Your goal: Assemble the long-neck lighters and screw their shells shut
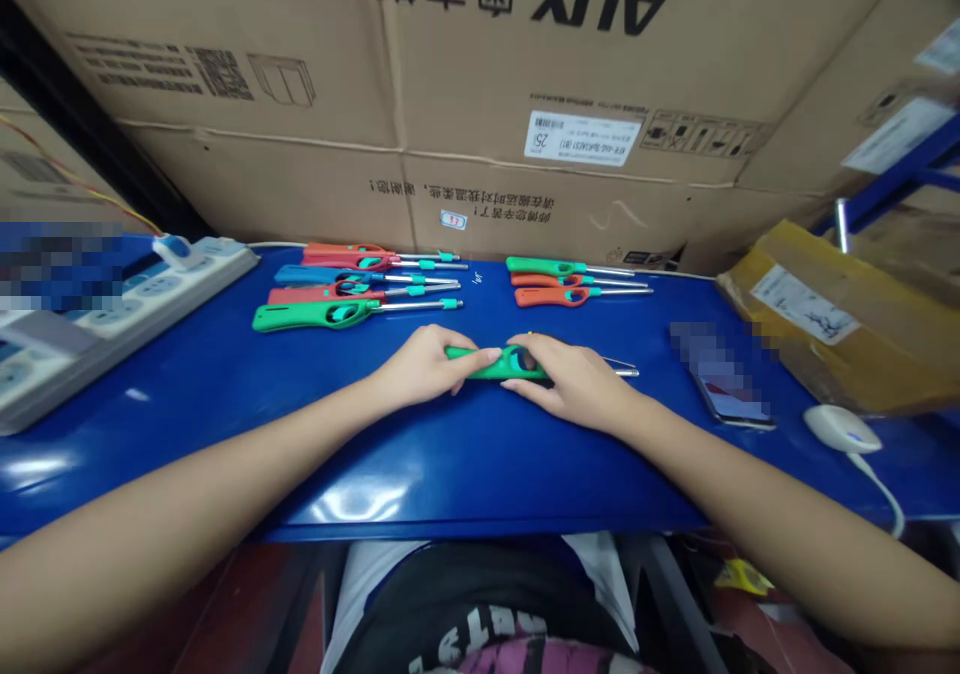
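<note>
Between my two hands is a green long-neck lighter point(491, 366), lying sideways just over the blue table with its metal tip pointing right. My left hand point(431, 362) grips the handle end, thumb on top. Around the trigger section my right hand point(574, 374) is closed, hiding much of the neck; a thin metal piece shows beside the tip. Behind my left hand lies a row of several lighters in red, blue and green, the nearest a green lighter point(315, 316). Farther right rest a green lighter point(544, 265) and two orange lighters, one in front point(551, 296).
A large cardboard box point(480, 174) stands along the back of the blue table point(420, 464). On the left lies a white power strip point(142, 304). To the right are a phone point(724, 379), a white corded device point(841, 428) and a yellow-taped package point(847, 324).
</note>
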